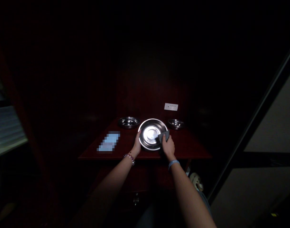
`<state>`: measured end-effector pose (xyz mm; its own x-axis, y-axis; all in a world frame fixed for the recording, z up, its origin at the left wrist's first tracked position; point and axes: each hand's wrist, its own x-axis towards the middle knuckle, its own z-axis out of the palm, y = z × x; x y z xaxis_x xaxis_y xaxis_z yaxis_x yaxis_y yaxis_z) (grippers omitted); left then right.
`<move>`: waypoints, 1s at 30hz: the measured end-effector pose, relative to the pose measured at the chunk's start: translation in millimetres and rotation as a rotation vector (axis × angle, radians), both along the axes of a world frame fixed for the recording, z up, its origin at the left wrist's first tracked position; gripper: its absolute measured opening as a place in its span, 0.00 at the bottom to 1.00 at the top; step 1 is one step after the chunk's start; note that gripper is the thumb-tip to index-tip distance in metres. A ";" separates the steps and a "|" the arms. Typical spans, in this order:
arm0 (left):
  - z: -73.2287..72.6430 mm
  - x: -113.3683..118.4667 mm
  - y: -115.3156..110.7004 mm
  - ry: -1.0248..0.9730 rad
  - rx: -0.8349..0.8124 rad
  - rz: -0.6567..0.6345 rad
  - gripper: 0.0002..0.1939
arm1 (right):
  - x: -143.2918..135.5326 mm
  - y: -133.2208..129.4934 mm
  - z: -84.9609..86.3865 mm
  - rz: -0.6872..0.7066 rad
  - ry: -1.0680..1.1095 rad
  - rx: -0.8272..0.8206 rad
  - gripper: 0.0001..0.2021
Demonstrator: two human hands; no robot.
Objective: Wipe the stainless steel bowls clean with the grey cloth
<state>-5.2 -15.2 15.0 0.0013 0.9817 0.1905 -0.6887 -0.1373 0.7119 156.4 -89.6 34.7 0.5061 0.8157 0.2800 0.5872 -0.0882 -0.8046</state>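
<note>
A shiny metal bowl [151,134] is tilted up above the front part of the dark red desk [121,148], its inside facing me. My left hand [137,145] grips its left rim, with a beaded bracelet on the wrist. My right hand [168,146], with a light blue band on the wrist, closes on a grey cloth [164,136] at the bowl's right rim. The thumb lies over the cloth, and part of the cloth rests against the inside of the bowl.
Behind, one metal bowl [129,122] stands at the back left and another [175,123] at the back right. A pixelated bright rectangle [109,141] lies on the left. A white socket panel [171,107] is on the back wall; a drawer knob [136,199] shows below.
</note>
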 end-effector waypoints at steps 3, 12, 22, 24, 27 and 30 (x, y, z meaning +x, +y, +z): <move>-1.1 -0.5 1.5 -0.008 0.011 0.012 0.24 | 0.7 4.0 -3.8 0.064 0.106 0.042 0.25; 4.2 -0.3 -7.1 0.010 0.007 0.027 0.24 | 2.8 15.8 -15.4 0.078 0.270 0.135 0.26; 7.2 0.1 -11.0 -0.020 -0.018 0.017 0.20 | 4.2 6.7 -10.4 0.048 0.207 -0.106 0.31; 8.3 0.1 -12.1 -0.018 -0.025 0.025 0.20 | 3.2 4.7 -7.9 0.042 0.186 -0.126 0.31; 10.0 0.3 -14.2 -0.009 -0.035 0.039 0.19 | 1.5 3.4 -4.2 0.042 0.179 -0.126 0.30; 11.0 0.9 -16.0 0.001 -0.035 0.039 0.18 | 1.1 4.4 -2.4 0.042 0.203 -0.116 0.29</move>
